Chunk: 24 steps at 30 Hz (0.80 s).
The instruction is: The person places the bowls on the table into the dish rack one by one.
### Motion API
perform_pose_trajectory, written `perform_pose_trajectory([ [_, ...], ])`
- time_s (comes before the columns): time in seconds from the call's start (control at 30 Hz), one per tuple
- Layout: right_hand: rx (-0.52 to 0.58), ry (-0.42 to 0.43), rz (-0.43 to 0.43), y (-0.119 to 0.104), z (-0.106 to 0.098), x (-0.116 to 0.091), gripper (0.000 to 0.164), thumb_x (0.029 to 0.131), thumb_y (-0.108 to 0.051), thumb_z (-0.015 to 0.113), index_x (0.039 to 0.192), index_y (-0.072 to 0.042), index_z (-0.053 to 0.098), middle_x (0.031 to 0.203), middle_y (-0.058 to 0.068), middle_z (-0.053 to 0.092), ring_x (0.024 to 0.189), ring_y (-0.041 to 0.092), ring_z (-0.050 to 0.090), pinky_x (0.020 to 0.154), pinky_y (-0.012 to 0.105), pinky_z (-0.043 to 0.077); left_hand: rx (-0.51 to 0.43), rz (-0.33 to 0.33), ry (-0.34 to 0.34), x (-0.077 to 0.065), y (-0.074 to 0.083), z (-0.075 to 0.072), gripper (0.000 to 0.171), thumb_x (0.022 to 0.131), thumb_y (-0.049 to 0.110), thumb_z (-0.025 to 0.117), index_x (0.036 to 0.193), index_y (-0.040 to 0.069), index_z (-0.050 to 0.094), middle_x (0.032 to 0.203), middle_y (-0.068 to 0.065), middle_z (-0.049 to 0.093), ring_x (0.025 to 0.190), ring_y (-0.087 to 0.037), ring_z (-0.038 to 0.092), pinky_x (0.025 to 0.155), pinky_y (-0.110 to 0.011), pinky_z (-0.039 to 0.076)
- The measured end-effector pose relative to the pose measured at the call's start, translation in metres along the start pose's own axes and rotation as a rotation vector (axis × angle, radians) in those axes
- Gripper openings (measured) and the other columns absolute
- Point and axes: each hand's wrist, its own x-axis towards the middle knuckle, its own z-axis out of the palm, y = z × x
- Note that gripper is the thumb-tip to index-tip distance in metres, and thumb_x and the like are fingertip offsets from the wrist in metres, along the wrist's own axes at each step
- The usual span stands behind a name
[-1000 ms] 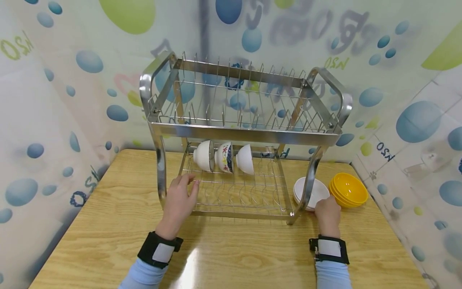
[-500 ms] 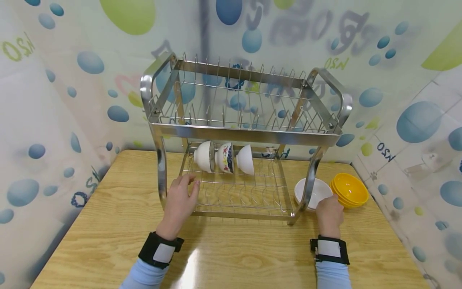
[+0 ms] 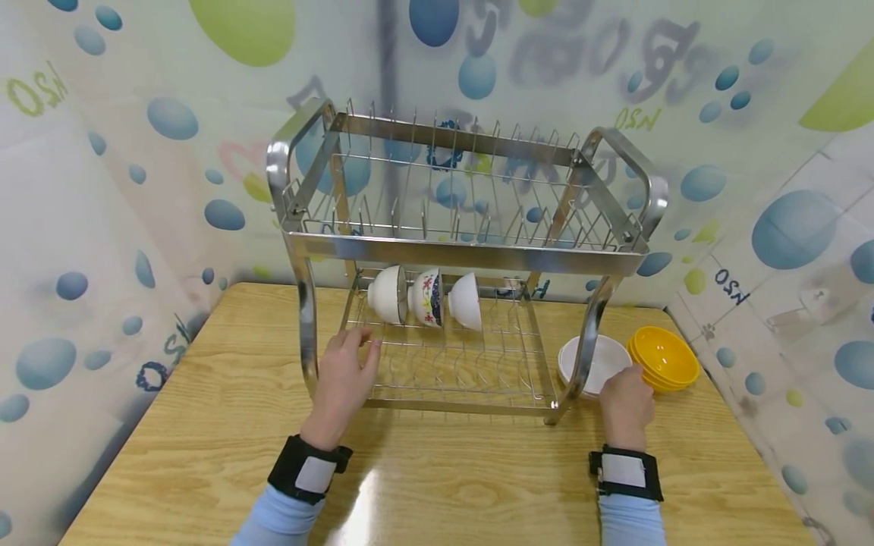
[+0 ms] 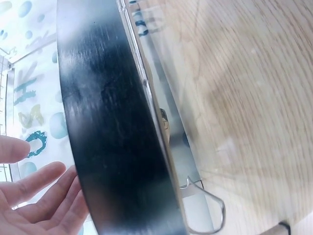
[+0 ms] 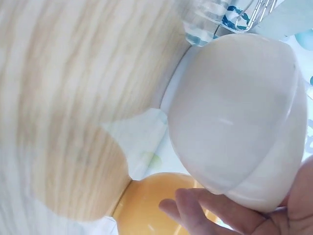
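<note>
My right hand (image 3: pixel 624 406) pinches the near right rim of a white bowl (image 3: pixel 606 358) in a small nested stack on the table, beside the rack. In the right wrist view, the white bowl's (image 5: pixel 230 112) smooth outer side shows, with the thumb and fingers at its rim. My left hand (image 3: pixel 344 375) reaches over the front left of the metal dish rack (image 3: pixel 464 254), fingers relaxed and holding nothing. On its lower tier, three bowls stand on edge in a row: a white bowl (image 3: pixel 388 296), a flower-patterned bowl (image 3: pixel 427 298) and another white bowl (image 3: pixel 466 302).
A stack of yellow bowls (image 3: pixel 664 356) stands right of the white ones, close to my right hand. The rack's front right post (image 3: pixel 592 326) passes in front of the white stack. Wire prongs line both tiers. A patterned wall covering (image 3: pixel 703 114) surrounds the wooden table (image 3: pixel 464 478).
My right hand has shifted slightly right and up along the white bowl's rim. The left hand and the bowls on the rack stay in place.
</note>
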Motion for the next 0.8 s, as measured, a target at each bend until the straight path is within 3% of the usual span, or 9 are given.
perform_pose_trajectory([
  [0.3, 0.027, 0.064, -0.015, 0.002, -0.008, -0.001, 0.037, 0.101, -0.015, 0.021, 0.116, 0.014, 0.039, 0.095, 0.042, 0.052, 0.088, 0.057, 0.054, 0.065, 0.059, 0.045, -0.019, 0.001, -0.008, 0.002, 0.002, 0.007, 0.025, 0.092, 0.017, 0.061, 0.107, -0.003, 0.063, 0.102, -0.020, 0.064, 0.097, -0.034, 0.059, 0.081, -0.045, 0.051],
  [0.53, 0.038, 0.098, -0.025, 0.004, -0.017, -0.003, 0.037, 0.101, -0.011, 0.024, 0.121, 0.016, 0.037, 0.087, 0.039, 0.053, 0.077, 0.052, 0.057, 0.056, 0.052, 0.046, -0.007, 0.008, 0.013, 0.005, 0.004, 0.011, 0.024, 0.092, 0.016, 0.060, 0.105, -0.003, 0.064, 0.100, -0.019, 0.065, 0.095, -0.035, 0.060, 0.083, -0.045, 0.050],
  [0.63, 0.068, 0.120, -0.032, 0.003, -0.022, -0.005, 0.036, 0.099, -0.008, 0.026, 0.123, 0.018, 0.035, 0.087, 0.040, 0.052, 0.078, 0.053, 0.056, 0.059, 0.053, 0.046, -0.009, 0.006, 0.016, 0.007, 0.004, 0.014, 0.025, 0.092, 0.017, 0.059, 0.105, -0.004, 0.064, 0.100, -0.020, 0.066, 0.095, -0.035, 0.060, 0.082, -0.045, 0.050],
  [0.8, 0.137, 0.087, -0.004, 0.003, -0.032, -0.007, 0.036, 0.097, -0.001, 0.029, 0.128, 0.017, 0.030, 0.101, 0.045, 0.049, 0.091, 0.056, 0.053, 0.074, 0.058, 0.048, -0.028, 0.003, 0.018, 0.010, 0.006, 0.019, 0.023, 0.092, 0.016, 0.059, 0.103, -0.003, 0.064, 0.099, -0.019, 0.065, 0.093, -0.034, 0.060, 0.080, -0.044, 0.051],
])
